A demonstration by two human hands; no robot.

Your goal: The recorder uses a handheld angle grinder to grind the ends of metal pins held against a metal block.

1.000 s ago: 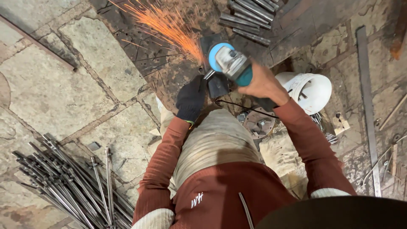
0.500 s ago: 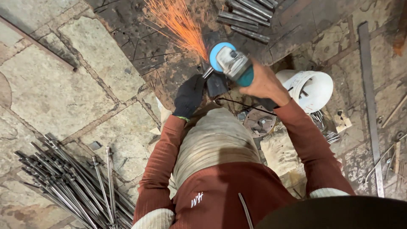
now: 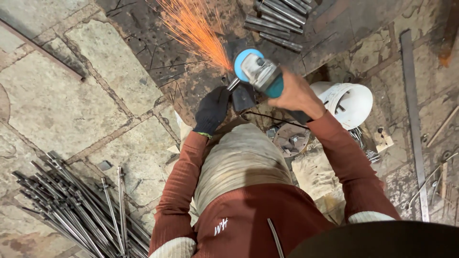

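Angle grinder (image 3: 260,71) looks heavy, rigid, kicks: right hand (image 3: 296,95) grips its body, gloved left hand (image 3: 213,110) pins the thin stiff rod (image 3: 233,84) just beside the disc.

Rust-red long sleeves with pale ribbed cuffs cover both arms. The left hand (image 3: 213,111) wears a black glove; the right hand (image 3: 297,94) is bare. Dusty beige trousers below them.
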